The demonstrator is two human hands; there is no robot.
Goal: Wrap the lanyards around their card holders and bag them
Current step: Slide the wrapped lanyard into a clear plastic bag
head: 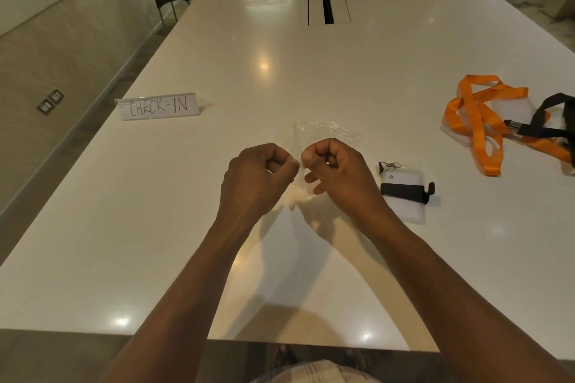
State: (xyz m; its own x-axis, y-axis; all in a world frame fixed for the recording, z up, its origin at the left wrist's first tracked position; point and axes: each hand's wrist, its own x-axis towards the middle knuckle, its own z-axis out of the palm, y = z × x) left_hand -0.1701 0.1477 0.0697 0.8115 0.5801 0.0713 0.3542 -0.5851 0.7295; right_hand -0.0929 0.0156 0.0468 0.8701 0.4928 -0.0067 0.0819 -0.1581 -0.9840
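Clear bag [326, 130]: your left hand [258, 177] and right hand [336, 171] each pinch its near edge in a curled grip. Wrapped card holder [403, 193]: on tabletop [280, 71], just right of your right grip.

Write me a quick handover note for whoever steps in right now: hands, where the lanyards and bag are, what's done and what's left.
Left hand and right hand: both pinch the edge of a clear plastic bag, apparently working its mouth open above the table.
Done: one card holder lies right of the hands with its black lanyard wrapped around it, not yet bagged.
Left: bag that holder. The orange lanyard and another black lanyard lie loose and tangled at the far right, over a clear card sleeve; wrap and bag those.
The CHECK-IN sign sits at left, out of the way.
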